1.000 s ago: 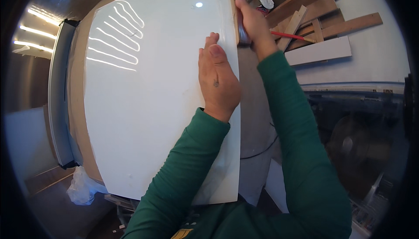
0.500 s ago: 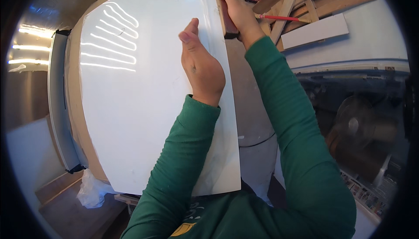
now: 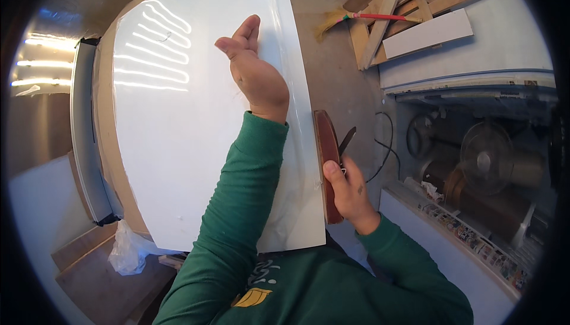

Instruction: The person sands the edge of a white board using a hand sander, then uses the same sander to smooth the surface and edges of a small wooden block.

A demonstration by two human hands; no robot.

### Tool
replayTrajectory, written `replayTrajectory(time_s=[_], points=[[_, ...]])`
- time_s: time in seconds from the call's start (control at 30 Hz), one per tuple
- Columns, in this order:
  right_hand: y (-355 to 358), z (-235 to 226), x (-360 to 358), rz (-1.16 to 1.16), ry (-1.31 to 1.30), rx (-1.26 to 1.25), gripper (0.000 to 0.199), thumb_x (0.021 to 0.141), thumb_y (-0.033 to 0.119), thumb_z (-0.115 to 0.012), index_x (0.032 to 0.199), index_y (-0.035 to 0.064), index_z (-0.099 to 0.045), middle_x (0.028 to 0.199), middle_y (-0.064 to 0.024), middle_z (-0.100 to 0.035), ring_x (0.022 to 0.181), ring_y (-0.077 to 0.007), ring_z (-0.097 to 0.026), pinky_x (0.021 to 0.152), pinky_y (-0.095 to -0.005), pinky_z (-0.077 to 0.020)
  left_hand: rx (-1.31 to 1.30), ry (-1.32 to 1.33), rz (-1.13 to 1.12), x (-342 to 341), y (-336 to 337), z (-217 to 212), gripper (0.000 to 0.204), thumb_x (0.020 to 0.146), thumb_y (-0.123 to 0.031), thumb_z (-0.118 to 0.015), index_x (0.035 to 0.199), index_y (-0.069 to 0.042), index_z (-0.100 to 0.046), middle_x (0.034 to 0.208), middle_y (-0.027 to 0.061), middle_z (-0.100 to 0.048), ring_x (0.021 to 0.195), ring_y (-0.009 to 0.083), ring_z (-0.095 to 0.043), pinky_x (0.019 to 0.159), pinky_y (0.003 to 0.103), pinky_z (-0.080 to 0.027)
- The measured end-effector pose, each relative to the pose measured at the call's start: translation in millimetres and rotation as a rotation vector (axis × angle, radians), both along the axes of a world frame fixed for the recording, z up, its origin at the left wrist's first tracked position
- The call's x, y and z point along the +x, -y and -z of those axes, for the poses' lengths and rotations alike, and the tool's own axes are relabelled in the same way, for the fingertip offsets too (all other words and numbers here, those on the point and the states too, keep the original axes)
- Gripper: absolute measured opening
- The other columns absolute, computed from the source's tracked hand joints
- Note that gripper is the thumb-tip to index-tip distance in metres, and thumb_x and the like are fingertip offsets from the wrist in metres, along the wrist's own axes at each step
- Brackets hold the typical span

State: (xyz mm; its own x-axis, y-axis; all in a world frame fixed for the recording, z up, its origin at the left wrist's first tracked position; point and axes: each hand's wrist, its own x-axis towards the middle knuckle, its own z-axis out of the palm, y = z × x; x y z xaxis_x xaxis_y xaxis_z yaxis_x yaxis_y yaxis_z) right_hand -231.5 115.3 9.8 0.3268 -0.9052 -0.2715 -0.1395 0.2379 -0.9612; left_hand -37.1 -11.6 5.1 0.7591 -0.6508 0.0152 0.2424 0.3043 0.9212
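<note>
A large glossy white panel point(image 3: 178, 159) lies in front of me, its straight right edge running away from my body. My left hand point(image 3: 258, 73) rests side-down on it, fingers stretched out and thumb apart, holding nothing. At the near part of that right edge, my right hand point(image 3: 351, 194) grips a reddish-brown wooden hand plane point(image 3: 328, 141). Its long body lies along the panel's edge, and a dark blade point(image 3: 348, 140) sticks up at a slant from it. The plane's underside, against the edge, is hidden.
Wood offcuts point(image 3: 380, 34) are piled at the far right, with a red-handled brush point(image 3: 380, 16) across them. A fan point(image 3: 485, 153) stands at the right. Brown sheeting point(image 3: 107, 105) borders the panel's left; a plastic bag point(image 3: 127, 251) hangs at its near left corner.
My right hand has drawn the plane from the panel's far end back toward me along the right edge. My left hand has shifted slightly left and away, still lying on the panel.
</note>
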Motion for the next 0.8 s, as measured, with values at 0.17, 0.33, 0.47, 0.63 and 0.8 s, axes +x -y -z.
replayTrajectory(time_s=[0.17,0.33,0.47,0.63,0.8], points=[[97.4,12.1,60.2,0.084,-0.018,-0.07,0.046,0.104,0.038,-0.059,0.115,-0.0063,-0.067,0.108,-0.0138,-0.073,0.102,-0.0205,-0.066,0.09,-0.0335,-0.05,0.023,0.018,-0.033,2.4,-3.0,-2.3,0.087,0.108,-0.062,-0.005,0.132,0.004,-0.056,0.142,0.0201,-0.058,0.142,0.0272,-0.045,0.125,0.041,-0.02],[255.1,17.3,108.8,-0.045,0.161,-0.008,0.072,0.099,0.049,-0.059,0.136,-0.0116,-0.057,0.129,-0.0257,-0.065,0.116,-0.0336,-0.063,0.096,-0.0422,-0.0488,-0.018,-0.005,0.023,-8.5,7.5,-4.7,0.088,0.107,-0.064,-0.005,0.132,0.003,-0.057,0.143,0.0208,-0.058,0.142,0.0268,-0.043,0.125,0.04,-0.02],[201.7,17.0,95.7,0.041,-0.159,-0.286,0.066,0.096,0.055,-0.059,0.097,-0.0095,-0.071,0.085,-0.0173,-0.072,0.081,-0.0253,-0.069,0.077,-0.0382,-0.0522,-0.032,-0.03,0.027,-2.7,1.8,-2.0,0.089,0.107,-0.063,-0.004,0.132,0.003,-0.057,0.144,0.0217,-0.057,0.142,0.0267,-0.043,0.125,0.039,-0.019],[87.8,15.1,37.8,0.001,-0.146,-0.105,0.055,0.1,0.047,-0.062,0.099,-0.0078,-0.069,0.085,-0.0141,-0.07,0.081,-0.0192,-0.062,0.077,-0.0353,-0.0506,-0.002,0.041,0.015,0.4,-0.5,5.3,0.087,0.107,-0.061,-0.005,0.133,0.004,-0.057,0.144,0.0217,-0.057,0.142,0.0266,-0.044,0.125,0.039,-0.019],[-22.5,14.6,-16.0,-0.01,-0.076,0.023,0.045,0.103,0.04,-0.062,0.108,-0.0049,-0.062,0.093,-0.0158,-0.069,0.086,-0.0196,-0.062,0.08,-0.0354,-0.0506,-0.11,0.065,0.017,8.6,10.4,28.2,0.098,0.106,-0.068,-0.015,0.141,0.02,-0.045,0.147,0.034,-0.05,0.145,0.0341,-0.043,0.124,0.039,-0.023]])
